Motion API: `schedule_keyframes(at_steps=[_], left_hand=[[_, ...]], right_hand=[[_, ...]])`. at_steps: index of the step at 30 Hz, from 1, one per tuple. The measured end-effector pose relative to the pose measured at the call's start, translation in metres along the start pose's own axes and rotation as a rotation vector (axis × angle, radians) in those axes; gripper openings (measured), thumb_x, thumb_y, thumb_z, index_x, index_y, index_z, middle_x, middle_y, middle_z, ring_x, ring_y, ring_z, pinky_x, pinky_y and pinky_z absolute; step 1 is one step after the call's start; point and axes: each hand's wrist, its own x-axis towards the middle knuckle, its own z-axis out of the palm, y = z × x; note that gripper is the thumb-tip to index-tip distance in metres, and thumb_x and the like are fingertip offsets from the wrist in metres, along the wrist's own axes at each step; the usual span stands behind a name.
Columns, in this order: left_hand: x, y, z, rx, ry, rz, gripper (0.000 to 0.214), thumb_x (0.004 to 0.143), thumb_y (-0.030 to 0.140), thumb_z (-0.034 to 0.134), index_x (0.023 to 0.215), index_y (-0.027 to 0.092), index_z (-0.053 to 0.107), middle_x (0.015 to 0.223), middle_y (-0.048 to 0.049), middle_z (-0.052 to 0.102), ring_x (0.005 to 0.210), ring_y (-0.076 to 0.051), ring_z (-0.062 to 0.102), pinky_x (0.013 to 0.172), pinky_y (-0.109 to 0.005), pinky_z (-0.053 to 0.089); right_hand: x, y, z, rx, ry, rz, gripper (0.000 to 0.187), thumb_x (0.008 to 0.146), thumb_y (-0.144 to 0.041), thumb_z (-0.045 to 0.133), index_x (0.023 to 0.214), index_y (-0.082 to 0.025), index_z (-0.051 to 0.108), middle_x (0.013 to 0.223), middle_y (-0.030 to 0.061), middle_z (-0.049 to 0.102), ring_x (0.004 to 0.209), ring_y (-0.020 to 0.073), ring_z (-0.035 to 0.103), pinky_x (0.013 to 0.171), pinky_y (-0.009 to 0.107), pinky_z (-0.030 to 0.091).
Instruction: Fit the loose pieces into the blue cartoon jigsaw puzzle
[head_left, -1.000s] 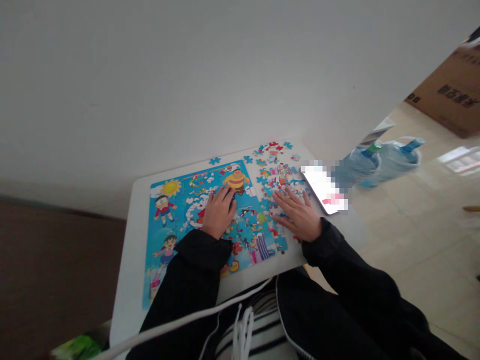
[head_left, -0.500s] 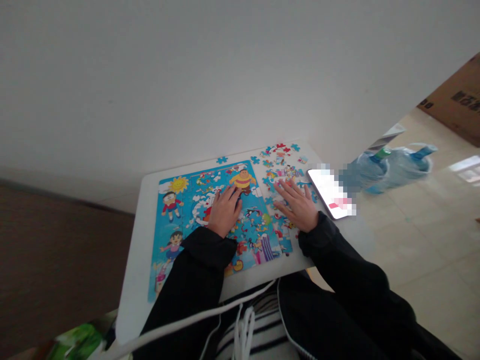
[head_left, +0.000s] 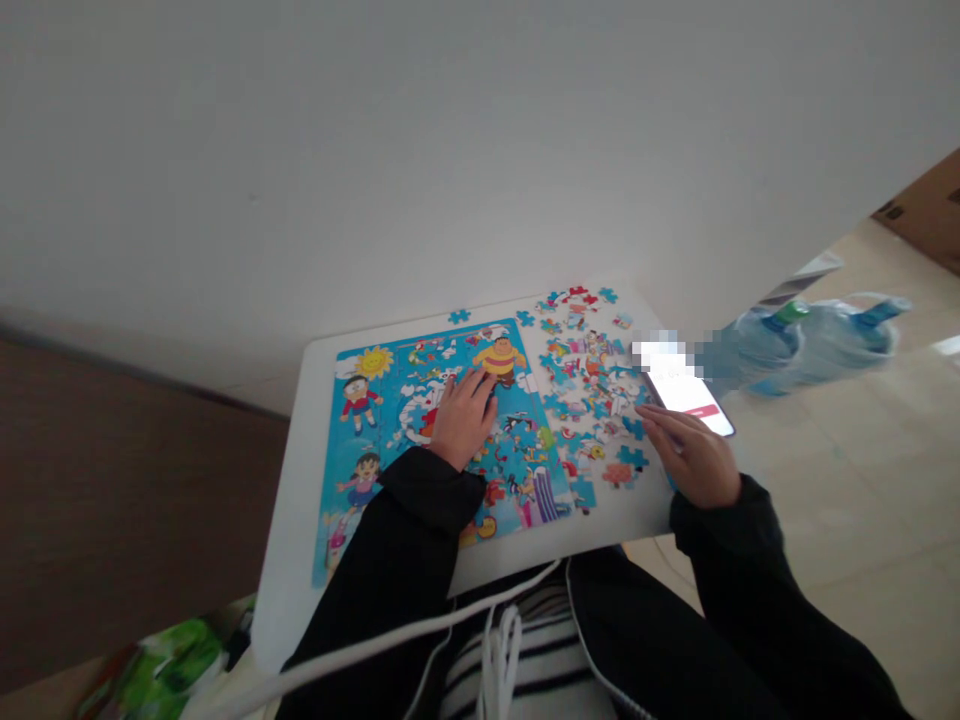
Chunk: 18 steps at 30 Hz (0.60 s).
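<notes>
A blue cartoon jigsaw puzzle board [head_left: 349, 425] lies flat on a small white table [head_left: 289, 530]. My left hand [head_left: 463, 420] rests palm down on the middle of it, fingers spread, and covers part of the picture. Beside the board, to its right, are many loose puzzle pieces [head_left: 589, 385], some overlapping. At the table's right side my right hand [head_left: 694, 455] is over the edge of these pieces, its fingers stretched out to the left and close together. No piece shows in it; its palm is hidden. Just beyond it lies a phone [head_left: 679, 385] with a lit screen.
A pale wall [head_left: 450, 180] rises along the table's far edge. On the floor to the right are large clear water bottles [head_left: 855, 345] and a cardboard box [head_left: 926, 215]. A white cord [head_left: 420, 627] crosses in front of my body. A green package [head_left: 176, 665] sits low on the left.
My right hand has moved right, off the middle of the loose pieces to beside the phone, and its fingers have drawn together. My left hand stays on the board. The view has shifted slightly.
</notes>
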Motion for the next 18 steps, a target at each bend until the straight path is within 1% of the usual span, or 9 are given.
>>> schedule_keyframes(at_steps=[4,10,14,18], left_hand=[[-0.001,0.001,-0.001,0.014,0.003,0.008,0.038,0.090,0.023,0.035,0.123,0.012,0.050,0.131,-0.0119,0.050,0.122,-0.024,0.044,0.106,-0.045,0.029],[-0.003,0.002,-0.003,0.009,0.010,0.008,0.036,0.089,0.022,0.037,0.121,0.012,0.052,0.127,-0.0118,0.054,0.121,-0.024,0.046,0.105,-0.044,0.032],[-0.003,0.003,-0.003,0.009,0.019,0.011,0.036,0.089,0.022,0.038,0.120,0.013,0.053,0.125,-0.0114,0.055,0.120,-0.024,0.047,0.105,-0.044,0.032],[-0.003,0.003,-0.003,0.014,0.012,0.008,0.036,0.089,0.022,0.039,0.121,0.013,0.052,0.127,-0.0116,0.054,0.120,-0.025,0.046,0.105,-0.045,0.033]], right_hand=[[0.003,-0.004,0.009,0.039,0.060,-0.055,0.028,0.086,-0.032,0.048,0.101,-0.017,0.068,0.102,0.0067,0.068,0.094,0.0193,0.063,0.084,0.033,0.051],[0.005,-0.004,0.020,0.025,0.220,-0.118,0.022,0.083,-0.024,0.053,0.095,-0.016,0.069,0.095,0.0073,0.070,0.086,0.0183,0.065,0.078,0.031,0.053],[0.003,-0.002,0.024,0.036,0.265,-0.120,0.019,0.082,-0.021,0.055,0.093,-0.015,0.069,0.091,0.0075,0.071,0.082,0.0177,0.065,0.076,0.031,0.053],[0.002,-0.003,0.024,0.051,0.287,-0.103,0.017,0.082,-0.021,0.056,0.092,-0.017,0.069,0.089,0.0063,0.071,0.080,0.0171,0.065,0.075,0.031,0.053]])
